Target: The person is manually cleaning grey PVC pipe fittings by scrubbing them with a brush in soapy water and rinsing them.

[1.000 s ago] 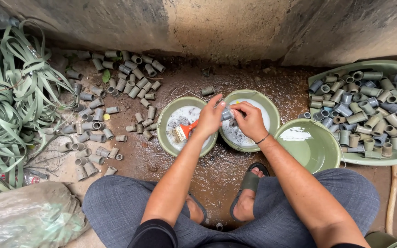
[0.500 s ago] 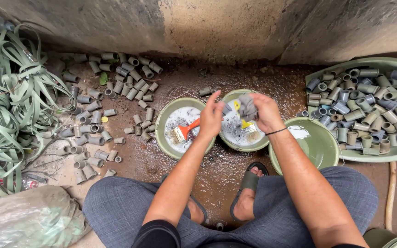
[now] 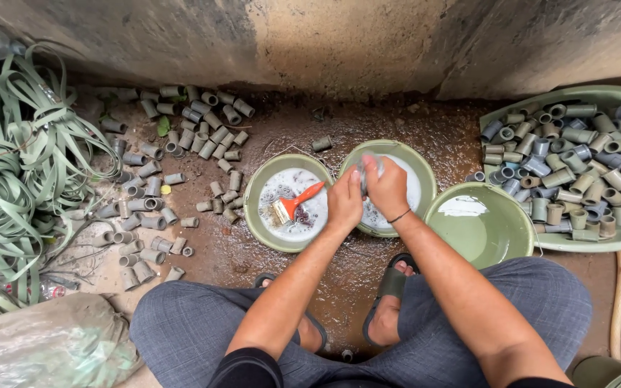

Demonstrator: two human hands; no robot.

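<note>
Both hands are together over the middle bowl (image 3: 421, 188), which holds soapy water. The right hand (image 3: 388, 188) is closed around a small grey pipe piece (image 3: 363, 169), blurred and mostly hidden by the fingers. The left hand (image 3: 344, 202) is pressed against the right hand with fingers curled, also on the piece; its exact grip cannot be told. The left bowl (image 3: 264, 185) touches the middle bowl and contains foamy water and an orange-handled brush (image 3: 296, 202), lying loose. The right bowl (image 3: 501, 233) holds a little white liquid. A large green basin (image 3: 598, 241) at far right is full of grey pipe pieces. More pipe pieces (image 3: 174, 154) lie scattered on the wet ground at left, beside a heap of green straps (image 3: 16, 179).
</note>
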